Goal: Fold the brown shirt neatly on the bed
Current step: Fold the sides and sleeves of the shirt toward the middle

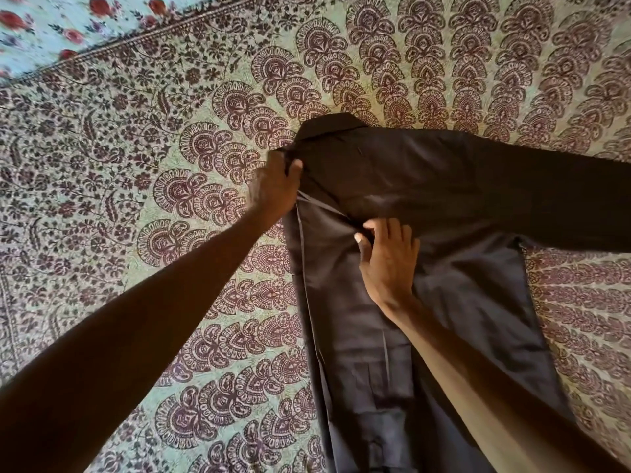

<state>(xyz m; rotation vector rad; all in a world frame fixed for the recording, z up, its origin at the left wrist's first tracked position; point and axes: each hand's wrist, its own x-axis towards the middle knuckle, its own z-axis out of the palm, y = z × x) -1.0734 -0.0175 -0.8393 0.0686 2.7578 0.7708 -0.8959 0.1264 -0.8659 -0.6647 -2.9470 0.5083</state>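
Observation:
The brown shirt [409, 186] lies flat on the bed, collar at the far end and one sleeve stretching off to the right edge. Its left side is folded inward, leaving a straight edge running toward me. My left hand [275, 189] grips the shirt's left shoulder just below the collar, thumb on top of the cloth. My right hand [389, 261] rests on the middle of the shirt, its thumb and fingers pinching a ridge of fabric where the fold meets the body. The lower hem runs out of view under my right forearm.
A green bedspread [170, 165] with dark maroon paisley print covers the bed all around the shirt. A second sheet with red flowers [51, 25] shows at the far left corner.

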